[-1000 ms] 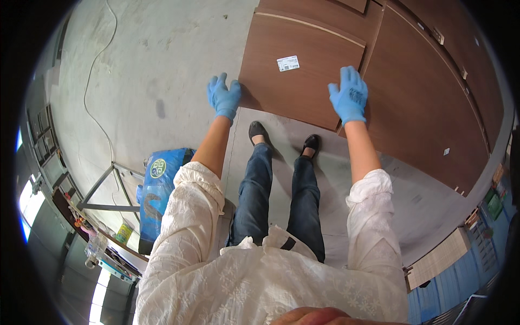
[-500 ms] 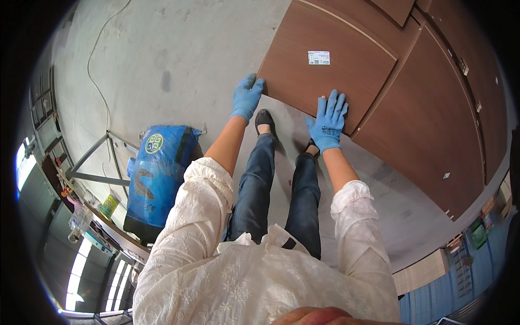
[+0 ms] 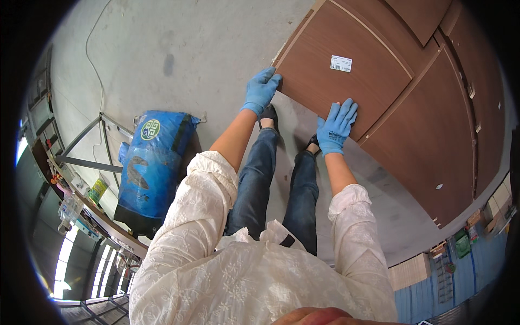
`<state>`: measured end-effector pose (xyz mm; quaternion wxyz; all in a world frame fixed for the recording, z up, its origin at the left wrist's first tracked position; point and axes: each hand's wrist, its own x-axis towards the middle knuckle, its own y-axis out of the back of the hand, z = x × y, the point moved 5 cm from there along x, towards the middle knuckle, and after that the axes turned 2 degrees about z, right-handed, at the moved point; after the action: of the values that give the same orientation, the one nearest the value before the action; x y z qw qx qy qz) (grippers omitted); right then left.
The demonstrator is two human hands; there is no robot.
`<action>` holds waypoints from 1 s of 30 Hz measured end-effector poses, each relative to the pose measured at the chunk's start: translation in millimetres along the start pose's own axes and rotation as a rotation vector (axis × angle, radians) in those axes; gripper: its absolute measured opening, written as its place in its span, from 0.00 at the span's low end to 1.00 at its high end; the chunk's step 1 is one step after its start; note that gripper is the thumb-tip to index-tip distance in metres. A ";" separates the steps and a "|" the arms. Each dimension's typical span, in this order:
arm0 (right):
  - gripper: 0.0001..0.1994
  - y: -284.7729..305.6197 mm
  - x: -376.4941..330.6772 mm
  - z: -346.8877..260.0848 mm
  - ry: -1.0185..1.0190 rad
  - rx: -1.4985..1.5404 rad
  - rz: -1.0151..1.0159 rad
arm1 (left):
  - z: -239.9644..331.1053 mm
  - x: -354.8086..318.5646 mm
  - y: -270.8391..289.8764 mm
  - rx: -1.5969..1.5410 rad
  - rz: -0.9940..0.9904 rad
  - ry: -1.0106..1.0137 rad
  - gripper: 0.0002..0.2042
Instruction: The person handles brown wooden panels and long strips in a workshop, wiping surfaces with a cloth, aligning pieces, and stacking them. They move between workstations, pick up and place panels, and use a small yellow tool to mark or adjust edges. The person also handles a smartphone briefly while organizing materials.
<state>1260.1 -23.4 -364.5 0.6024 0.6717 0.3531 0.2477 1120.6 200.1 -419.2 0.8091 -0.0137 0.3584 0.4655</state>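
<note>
Your left hand [image 3: 261,90] pinching the brown wood-grain panel [image 3: 338,86] at its corner, right hand [image 3: 335,128] flat on top, fingers slightly spread

The near panel [image 3: 346,89] has its left corner at the left hand [image 3: 261,89] and its lower edge under the right hand [image 3: 336,127]. A label [image 3: 340,63] lies on it beyond both hands. Right of them lies another panel [image 3: 422,141]; left, nearer the body, a bag [image 3: 149,173].

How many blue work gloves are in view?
2: the left glove at the brown panel's near-left corner, and the right glove over its near edge. No others show.
</note>
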 end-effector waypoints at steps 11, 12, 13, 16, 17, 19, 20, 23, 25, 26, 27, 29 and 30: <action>0.44 -1.1 1.5 -3.0 -0.014 -0.021 -0.015 | -14.7 9.4 -0.7 0.006 -0.012 -0.061 0.18; 0.44 -1.2 1.2 -3.8 -0.009 -0.029 -0.007 | -16.8 8.5 -0.8 -0.054 -0.020 -0.003 0.20; 0.45 -1.7 0.9 -4.5 -0.003 -0.035 -0.003 | -19.2 7.3 -1.3 -0.106 -0.031 0.075 0.21; 0.46 -3.5 -0.1 -5.3 0.001 -0.039 0.004 | -7.8 2.6 1.8 -0.064 -0.002 0.001 0.21; 0.46 -4.2 -0.3 -5.3 0.000 -0.039 0.005 | -4.6 1.2 2.3 -0.061 -0.021 -0.003 0.21; 0.45 -4.4 0.1 -5.8 0.007 -0.039 0.016 | 2.4 -1.4 2.8 -0.045 -0.054 -0.037 0.21; 0.45 -4.1 0.4 -6.2 0.010 -0.040 0.024 | 2.3 -2.3 2.8 -0.057 -0.053 0.004 0.21; 0.43 -6.1 2.3 -7.1 -0.012 -0.067 -0.020 | 3.8 -2.4 3.9 -0.067 -0.027 0.008 0.21; 0.42 -6.0 3.1 -9.4 -0.011 -0.084 -0.024 | 3.5 -0.6 3.1 -0.034 -0.041 -0.027 0.21; 0.42 -6.5 3.2 -10.6 -0.019 -0.092 -0.028 | 2.8 0.1 3.1 -0.035 -0.032 -0.044 0.20; 0.42 -6.9 3.0 -11.9 -0.013 -0.092 -0.031 | 3.3 0.9 3.9 -0.031 -0.005 -0.090 0.19; 0.42 -8.1 2.0 -12.8 -0.019 -0.095 -0.033 | -0.2 2.2 3.5 -0.036 -0.004 -0.092 0.19; 0.42 -8.5 1.4 -12.7 -0.019 -0.091 -0.026 | -4.0 3.1 2.1 -0.044 -0.029 -0.047 0.20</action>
<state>1249.9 -14.0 -371.0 0.6389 0.6411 0.3444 0.2492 1117.7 202.2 -423.4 0.8236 -0.0259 0.3287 0.4615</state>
